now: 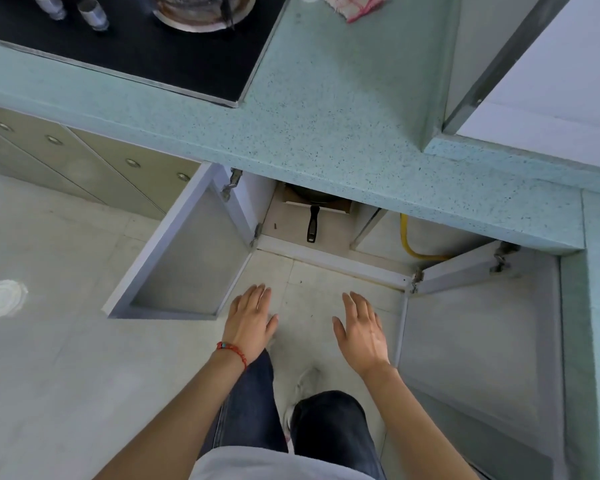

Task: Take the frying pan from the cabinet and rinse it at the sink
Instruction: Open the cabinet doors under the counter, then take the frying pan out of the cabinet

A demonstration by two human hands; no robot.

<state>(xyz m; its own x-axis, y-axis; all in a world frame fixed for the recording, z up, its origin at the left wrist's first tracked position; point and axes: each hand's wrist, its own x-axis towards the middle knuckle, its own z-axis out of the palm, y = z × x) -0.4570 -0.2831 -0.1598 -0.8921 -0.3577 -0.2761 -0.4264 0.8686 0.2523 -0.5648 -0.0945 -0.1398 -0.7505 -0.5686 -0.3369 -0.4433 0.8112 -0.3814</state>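
A black frying pan [313, 216] lies inside the open lower cabinet [329, 251], its handle pointing out towards me; the pan's bowl is mostly hidden under the counter edge. My left hand [252, 320] hovers above the floor in front of the cabinet, fingers straight, holding nothing; a red bracelet is on its wrist. My right hand [361, 329] hovers beside it, also flat and holding nothing. Both hands are well short of the pan. No sink is in view.
The left cabinet door [187, 258] and the right cabinet door [478, 306] stand swung out on either side of me. A yellow hose [411, 244] runs inside the cabinet at right. Above are the speckled green counter [326, 126], a black hob [125, 53] and a cloth [357, 6].
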